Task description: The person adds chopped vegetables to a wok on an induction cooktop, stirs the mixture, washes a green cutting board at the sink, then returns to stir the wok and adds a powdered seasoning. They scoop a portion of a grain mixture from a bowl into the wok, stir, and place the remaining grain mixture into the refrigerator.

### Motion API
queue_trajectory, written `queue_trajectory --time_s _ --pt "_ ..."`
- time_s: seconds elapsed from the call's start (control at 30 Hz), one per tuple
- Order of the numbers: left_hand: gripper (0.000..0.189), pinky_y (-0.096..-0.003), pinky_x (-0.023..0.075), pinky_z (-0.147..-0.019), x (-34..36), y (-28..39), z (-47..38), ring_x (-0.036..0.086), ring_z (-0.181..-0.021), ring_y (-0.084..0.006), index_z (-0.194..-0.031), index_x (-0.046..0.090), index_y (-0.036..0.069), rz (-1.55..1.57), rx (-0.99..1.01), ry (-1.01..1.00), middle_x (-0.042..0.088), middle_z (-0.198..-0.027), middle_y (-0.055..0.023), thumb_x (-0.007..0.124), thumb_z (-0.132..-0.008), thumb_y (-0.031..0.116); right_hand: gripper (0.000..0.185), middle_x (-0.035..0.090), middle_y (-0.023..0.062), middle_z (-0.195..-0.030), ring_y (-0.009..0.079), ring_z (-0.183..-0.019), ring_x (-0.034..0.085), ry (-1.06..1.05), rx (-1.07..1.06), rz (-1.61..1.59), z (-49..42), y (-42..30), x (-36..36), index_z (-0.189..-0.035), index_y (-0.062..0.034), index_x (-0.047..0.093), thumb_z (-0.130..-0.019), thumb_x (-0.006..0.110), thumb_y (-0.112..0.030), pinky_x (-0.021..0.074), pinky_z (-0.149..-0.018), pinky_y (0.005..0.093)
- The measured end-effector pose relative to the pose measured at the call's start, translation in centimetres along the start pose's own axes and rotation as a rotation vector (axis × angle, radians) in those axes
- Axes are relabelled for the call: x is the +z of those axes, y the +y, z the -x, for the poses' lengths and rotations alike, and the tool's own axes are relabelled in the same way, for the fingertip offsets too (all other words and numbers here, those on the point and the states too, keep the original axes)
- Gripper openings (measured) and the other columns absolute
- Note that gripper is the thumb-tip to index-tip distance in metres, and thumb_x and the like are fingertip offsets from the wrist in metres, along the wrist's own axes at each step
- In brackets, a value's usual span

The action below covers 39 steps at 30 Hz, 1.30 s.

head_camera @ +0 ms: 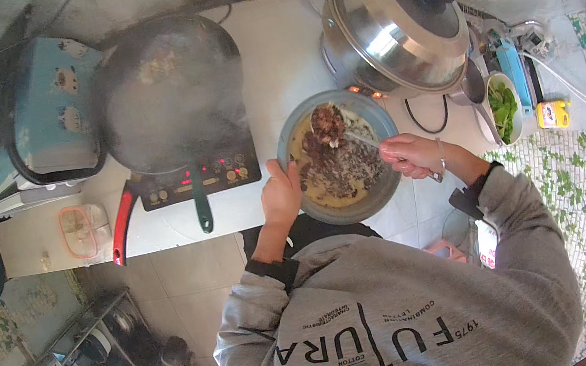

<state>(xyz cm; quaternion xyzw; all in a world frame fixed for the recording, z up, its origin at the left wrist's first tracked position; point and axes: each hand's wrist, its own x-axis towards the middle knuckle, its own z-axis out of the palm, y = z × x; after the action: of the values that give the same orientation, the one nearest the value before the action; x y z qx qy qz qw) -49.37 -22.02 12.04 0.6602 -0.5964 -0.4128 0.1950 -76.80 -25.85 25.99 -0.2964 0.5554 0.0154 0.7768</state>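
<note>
My left hand grips the left rim of a round grey-blue basin at the counter's front edge. A yellowish, dark-flecked wet mixture covers the bottom of the basin. In my right hand is the handle of a metal ladle, which reaches in over the basin's right rim. Its bowl is heaped with a dark reddish-brown clumpy food above the mixture. More of this dark food lies beside and under the ladle's bowl.
Left of the basin, a steaming wok with a red handle sits on a lit induction cooker; a green-handled utensil rests in it. A lidded steel pot stands behind the basin. Greens fill a bowl at right. A plastic container is far left.
</note>
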Motion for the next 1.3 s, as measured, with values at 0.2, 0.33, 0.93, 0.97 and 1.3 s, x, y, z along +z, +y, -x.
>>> queue_trajectory --time_s 0.2,0.33,0.93,0.97,1.3 --pt "0.046 -0.0558 0.0452 -0.059 -0.7 -1.9 0.8 0.060 -0.067 -0.0475 -0.116 0.030 0.000 0.209 -0.041 -0.181 0.060 -0.074 -0.0299 0.046 -0.095 0.037 0.031 0.038 0.0001 -0.056 0.0090 -0.047 0.038 0.231 -0.580 0.299 0.5 -7.9 6.4 -0.080 -0.0081 0.043 -0.099 0.042 -0.033 0.0314 -0.042 0.0281" --pt "0.046 -0.0574 0.0457 -0.061 -1.2 -1.9 1.4 0.059 -0.068 -0.0486 -0.116 0.030 -0.004 0.163 0.060 -0.172 0.061 -0.072 -0.0298 0.047 -0.094 0.031 0.022 0.061 0.0186 -0.067 0.0382 -0.062 0.060 0.857 -0.932 1.023 -5.4 -14.5 13.6 -0.092 -0.0033 0.045 -0.097 0.043 -0.025 0.0438 -0.054 0.0484" --pt "0.042 -0.0548 0.0456 -0.073 -0.1 -0.6 1.6 0.059 -0.086 -0.0484 -0.122 0.036 0.002 0.234 0.019 0.042 0.061 -0.097 -0.0290 0.047 -0.093 0.031 0.024 0.060 0.0226 -0.078 0.0403 -0.076 0.059 0.839 -0.819 1.081 0.3 -3.6 5.5 -0.101 -0.0076 0.052 -0.096 0.042 -0.029 0.0454 -0.066 0.0492" --pt "0.043 -0.0544 0.0456 -0.073 0.3 -0.2 1.5 0.058 -0.086 -0.0484 -0.123 0.035 0.002 0.263 0.016 0.068 0.061 -0.098 -0.0287 0.047 -0.094 0.031 0.023 0.061 0.0223 -0.078 0.0403 -0.075 0.060 0.858 -0.695 1.122 0.8 -1.2 4.6 -0.103 -0.0085 0.052 -0.096 0.041 -0.027 0.0459 -0.065 0.0491" --pt "0.036 -0.0540 0.0457 -0.065 2.1 0.5 1.1 0.058 -0.079 -0.0495 -0.123 0.031 0.002 0.221 0.005 0.209 0.061 -0.093 -0.0297 0.044 -0.096 0.022 0.040 0.066 0.0184 -0.075 0.0324 -0.069 0.066 0.801 -0.060 1.602 -5.1 3.2 6.0 -0.124 0.0015 0.046 -0.087 0.046 -0.013 0.0523 -0.058 0.0435"
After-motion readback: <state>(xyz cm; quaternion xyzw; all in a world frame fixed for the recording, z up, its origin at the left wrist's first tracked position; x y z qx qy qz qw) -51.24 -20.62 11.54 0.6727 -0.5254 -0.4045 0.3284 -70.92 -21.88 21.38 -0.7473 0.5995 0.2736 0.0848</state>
